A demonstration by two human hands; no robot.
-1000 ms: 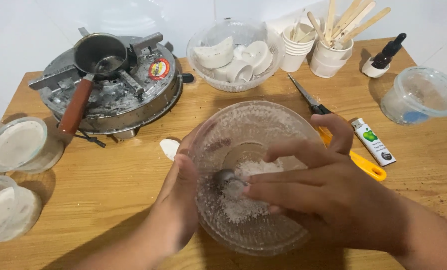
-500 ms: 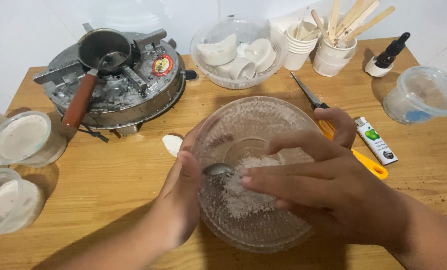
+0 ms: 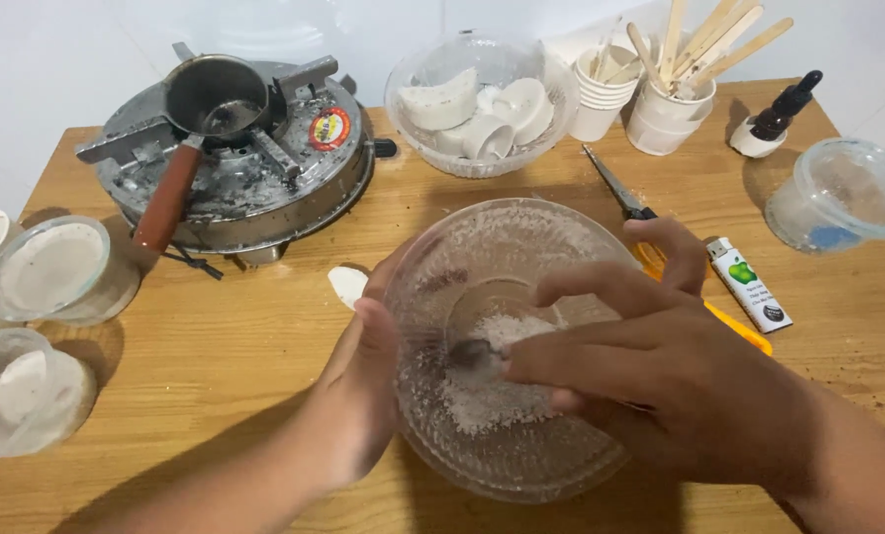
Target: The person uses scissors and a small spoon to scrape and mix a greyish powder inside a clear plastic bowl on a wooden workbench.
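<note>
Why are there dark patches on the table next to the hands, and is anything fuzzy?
Head view: light from above casts soft shadows on the table under the left hand and right hand; the glass bowl shows pale glare on its rim; the spoon looks slightly blurred; jars at the left edge bend outward a little from the wide lens.

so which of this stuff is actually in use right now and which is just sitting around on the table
In use:
left hand
right hand
glass bowl
white flakes
spoon

Lying about:
stove
small pot
scissors
lighter
dropper bottle
stick cups
</note>
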